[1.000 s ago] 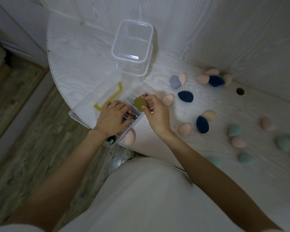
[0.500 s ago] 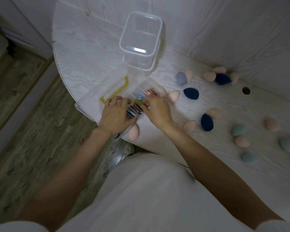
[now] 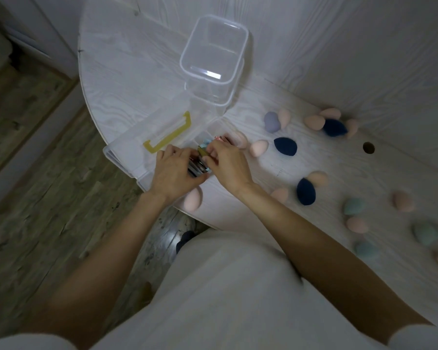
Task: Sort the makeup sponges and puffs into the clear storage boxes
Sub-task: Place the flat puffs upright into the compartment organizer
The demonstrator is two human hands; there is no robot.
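clear boxes: 2 | navy sponges: 3 | hands: 2

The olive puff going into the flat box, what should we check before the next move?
1. Round olive-green puff held: ok, the right hand pinches it over the row.
2. Row of flat puffs in the shallow clear box with the yellow handle kept in place: ok, the left hand rests on it.
3. Puff fully seated in the row: cannot tell, fingers hide it.
4. Tall clear square box ready for sponges: ok, open on top, nothing seen inside.
5. Sponges left to sort: not ok, many lie loose on the white wood-grain table.
6. Pink egg sponge at the table edge: not ok, it might fall.
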